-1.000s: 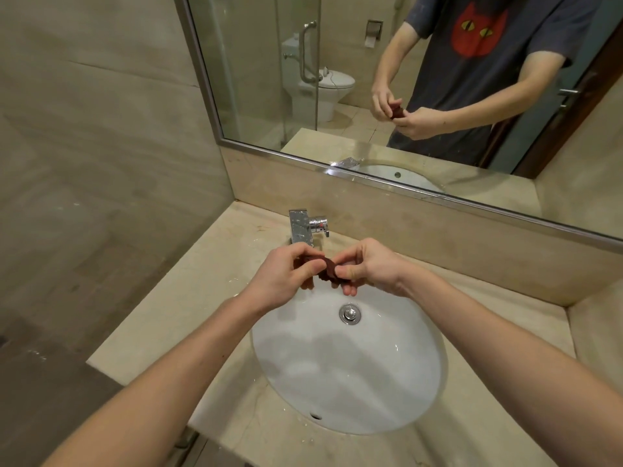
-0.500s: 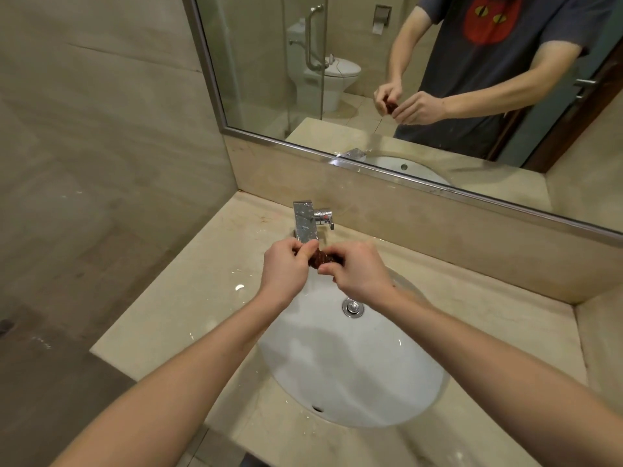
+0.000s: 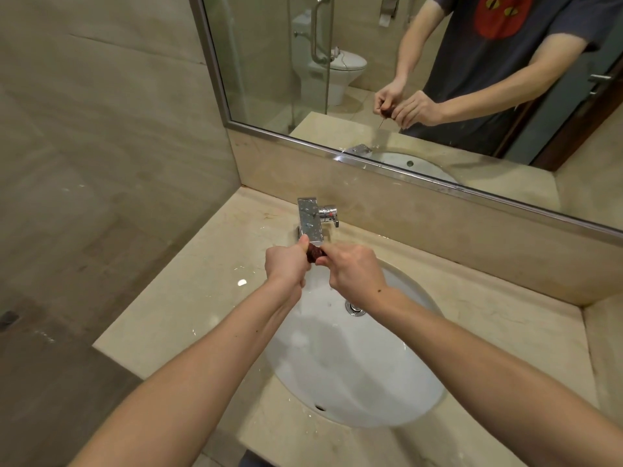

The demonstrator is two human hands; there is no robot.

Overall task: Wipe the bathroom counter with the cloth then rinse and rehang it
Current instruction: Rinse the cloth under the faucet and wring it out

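Note:
A small dark red cloth [image 3: 315, 253], twisted into a tight roll, is held over the back rim of the white sink [image 3: 354, 365], just below the chrome tap [image 3: 312, 220]. My left hand [image 3: 286, 266] grips its left end and my right hand [image 3: 354, 273] grips its right end. Only a short middle piece of the cloth shows between my fists. The beige stone counter [image 3: 188, 298] around the sink has wet shiny spots on the left.
A wide mirror [image 3: 371, 79] hangs on the back wall above a stone ledge. It reflects a person's arms, a toilet and a glass door. A tiled wall closes the left side, and the counter's front edge drops to a dark floor at the lower left.
Both hands moved with the cloth away from me, from above the drain to right under the tap. The cloth is twisted tighter, with less of it showing.

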